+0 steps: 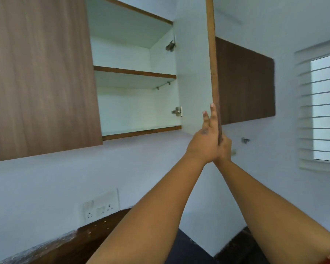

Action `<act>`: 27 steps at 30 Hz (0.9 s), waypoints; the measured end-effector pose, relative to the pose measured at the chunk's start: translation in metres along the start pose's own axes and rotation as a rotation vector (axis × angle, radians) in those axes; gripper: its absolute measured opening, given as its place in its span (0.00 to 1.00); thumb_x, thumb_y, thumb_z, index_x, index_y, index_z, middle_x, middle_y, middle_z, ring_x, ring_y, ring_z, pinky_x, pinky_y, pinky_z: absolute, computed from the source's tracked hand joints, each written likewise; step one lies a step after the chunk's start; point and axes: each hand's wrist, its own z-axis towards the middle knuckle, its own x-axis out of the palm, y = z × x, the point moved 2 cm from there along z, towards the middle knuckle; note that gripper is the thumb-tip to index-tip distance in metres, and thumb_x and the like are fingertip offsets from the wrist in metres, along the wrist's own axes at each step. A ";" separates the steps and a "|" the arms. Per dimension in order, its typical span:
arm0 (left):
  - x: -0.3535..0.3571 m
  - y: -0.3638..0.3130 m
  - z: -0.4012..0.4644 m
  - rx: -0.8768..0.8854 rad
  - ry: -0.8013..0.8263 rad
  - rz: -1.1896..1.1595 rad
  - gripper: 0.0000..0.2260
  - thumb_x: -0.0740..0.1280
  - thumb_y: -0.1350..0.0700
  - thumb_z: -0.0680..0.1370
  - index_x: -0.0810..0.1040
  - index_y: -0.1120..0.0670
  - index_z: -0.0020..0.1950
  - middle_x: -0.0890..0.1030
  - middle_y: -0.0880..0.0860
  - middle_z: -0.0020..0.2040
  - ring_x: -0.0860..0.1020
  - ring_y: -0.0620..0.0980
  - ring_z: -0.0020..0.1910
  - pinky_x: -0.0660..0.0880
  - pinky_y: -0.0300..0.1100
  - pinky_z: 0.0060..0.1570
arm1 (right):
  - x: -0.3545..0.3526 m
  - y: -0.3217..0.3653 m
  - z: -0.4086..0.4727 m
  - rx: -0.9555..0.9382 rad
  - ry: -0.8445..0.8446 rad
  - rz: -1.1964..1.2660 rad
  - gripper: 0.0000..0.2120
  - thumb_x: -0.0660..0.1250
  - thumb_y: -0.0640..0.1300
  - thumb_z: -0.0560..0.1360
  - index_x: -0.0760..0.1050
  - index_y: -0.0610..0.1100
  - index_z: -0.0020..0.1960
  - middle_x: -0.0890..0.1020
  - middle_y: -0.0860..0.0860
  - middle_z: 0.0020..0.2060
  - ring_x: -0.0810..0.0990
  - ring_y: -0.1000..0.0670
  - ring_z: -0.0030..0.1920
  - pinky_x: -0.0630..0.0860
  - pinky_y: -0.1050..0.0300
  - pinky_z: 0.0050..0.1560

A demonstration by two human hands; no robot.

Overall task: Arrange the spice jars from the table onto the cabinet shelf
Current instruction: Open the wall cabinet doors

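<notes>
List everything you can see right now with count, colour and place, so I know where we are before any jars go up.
Open cabinet door: one, white inside with a brown edge, swung out at centre.
Closed cabinet door: one, brown wood grain, left.
Middle shelf: one, white with a brown front edge, bare.
Bottom shelf: one, same colours, bare.
Hinges: two, metal, right inner wall.
Second cabinet: one, dark brown, behind the open door.
Window blinds: one set, white, far right.
Socket plate: one, white, wall at lower left.
Countertop: dark brown, bottom left.
Spice jars: none in view.
Left hand: flat on the door's inner face.
Right hand: at the door's lower edge; grip unclear.
</notes>
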 end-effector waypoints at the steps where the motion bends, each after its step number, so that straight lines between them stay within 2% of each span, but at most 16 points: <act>1: 0.006 -0.007 0.006 0.010 0.022 -0.026 0.49 0.68 0.59 0.76 0.27 0.48 0.75 0.44 0.58 0.80 0.81 0.53 0.42 0.81 0.43 0.43 | -0.008 -0.014 0.009 0.130 -0.042 0.135 0.14 0.57 0.36 0.81 0.73 0.31 0.63 0.77 0.30 0.57 0.77 0.32 0.57 0.77 0.41 0.53; 3: 0.014 -0.023 0.011 0.066 0.054 -0.067 0.47 0.67 0.55 0.77 0.29 0.48 0.76 0.44 0.60 0.79 0.82 0.55 0.45 0.81 0.44 0.46 | -0.030 -0.035 0.027 0.167 -0.094 0.127 0.13 0.59 0.38 0.80 0.74 0.29 0.57 0.79 0.31 0.48 0.80 0.40 0.46 0.79 0.48 0.43; 4: 0.019 -0.030 0.017 0.080 0.080 -0.065 0.47 0.67 0.54 0.77 0.29 0.47 0.76 0.44 0.61 0.79 0.82 0.56 0.47 0.81 0.44 0.47 | -0.043 -0.033 0.029 0.122 -0.075 0.040 0.12 0.59 0.38 0.80 0.76 0.29 0.54 0.80 0.36 0.41 0.78 0.46 0.40 0.77 0.52 0.41; 6: 0.031 -0.036 0.029 0.105 0.103 -0.094 0.47 0.66 0.52 0.76 0.29 0.46 0.76 0.46 0.62 0.79 0.81 0.60 0.53 0.80 0.46 0.50 | -0.066 -0.030 0.037 0.054 -0.054 -0.015 0.12 0.59 0.37 0.79 0.74 0.30 0.43 0.76 0.43 0.31 0.72 0.51 0.32 0.72 0.55 0.35; 7: 0.037 -0.041 0.035 0.113 0.108 -0.111 0.46 0.66 0.51 0.76 0.29 0.46 0.76 0.48 0.63 0.79 0.80 0.62 0.57 0.79 0.48 0.54 | -0.078 -0.030 0.043 0.020 -0.056 -0.062 0.13 0.59 0.36 0.79 0.73 0.33 0.37 0.74 0.46 0.29 0.70 0.52 0.30 0.70 0.57 0.32; 9: 0.052 -0.052 0.049 0.108 0.119 -0.131 0.44 0.65 0.48 0.77 0.31 0.46 0.77 0.50 0.64 0.78 0.76 0.64 0.63 0.76 0.50 0.61 | -0.101 -0.024 0.050 -0.064 -0.050 -0.137 0.14 0.61 0.34 0.77 0.69 0.43 0.33 0.72 0.50 0.28 0.68 0.54 0.29 0.69 0.59 0.30; 10: 0.058 -0.057 0.056 0.108 0.131 -0.144 0.43 0.64 0.48 0.78 0.33 0.45 0.77 0.50 0.64 0.78 0.74 0.64 0.65 0.74 0.51 0.64 | -0.111 -0.024 0.054 -0.073 -0.034 -0.184 0.15 0.62 0.34 0.76 0.68 0.45 0.33 0.72 0.51 0.29 0.68 0.54 0.30 0.69 0.60 0.30; 12: 0.076 -0.067 0.070 0.092 0.165 -0.148 0.39 0.62 0.47 0.79 0.36 0.46 0.78 0.50 0.64 0.78 0.74 0.64 0.65 0.71 0.52 0.66 | -0.127 -0.028 0.064 -0.025 -0.026 -0.199 0.10 0.63 0.38 0.76 0.69 0.43 0.36 0.73 0.49 0.32 0.70 0.52 0.33 0.72 0.59 0.32; 15: 0.106 -0.084 0.083 0.064 0.225 -0.144 0.33 0.58 0.47 0.81 0.41 0.48 0.80 0.48 0.62 0.79 0.68 0.62 0.71 0.65 0.50 0.70 | -0.148 -0.046 0.081 0.187 -0.091 0.040 0.12 0.57 0.44 0.79 0.72 0.40 0.41 0.74 0.45 0.35 0.74 0.53 0.35 0.74 0.62 0.33; 17: 0.123 -0.093 0.090 0.037 0.240 -0.158 0.30 0.56 0.48 0.82 0.43 0.49 0.80 0.46 0.60 0.79 0.63 0.61 0.74 0.62 0.49 0.71 | -0.159 -0.055 0.092 0.229 -0.076 0.079 0.12 0.56 0.47 0.79 0.74 0.41 0.45 0.76 0.46 0.38 0.76 0.51 0.38 0.75 0.58 0.39; 20: 0.141 -0.101 0.102 0.018 0.234 -0.119 0.29 0.54 0.48 0.83 0.45 0.50 0.80 0.45 0.59 0.80 0.64 0.60 0.74 0.63 0.49 0.71 | -0.170 -0.070 0.106 0.282 -0.068 0.108 0.15 0.53 0.48 0.82 0.77 0.45 0.50 0.81 0.48 0.40 0.79 0.49 0.43 0.77 0.55 0.44; 23: 0.154 -0.106 0.116 0.008 0.218 -0.028 0.28 0.54 0.48 0.83 0.47 0.51 0.80 0.45 0.59 0.80 0.66 0.61 0.72 0.66 0.50 0.69 | -0.177 -0.081 0.116 0.289 -0.073 0.094 0.17 0.52 0.50 0.81 0.77 0.46 0.56 0.83 0.46 0.46 0.81 0.45 0.50 0.78 0.48 0.53; 27: 0.165 -0.108 0.123 0.011 0.140 0.010 0.26 0.52 0.50 0.83 0.50 0.52 0.80 0.49 0.60 0.80 0.68 0.61 0.71 0.67 0.50 0.68 | -0.179 -0.093 0.126 0.304 -0.063 0.148 0.16 0.51 0.50 0.82 0.76 0.46 0.54 0.82 0.43 0.47 0.80 0.43 0.52 0.77 0.49 0.53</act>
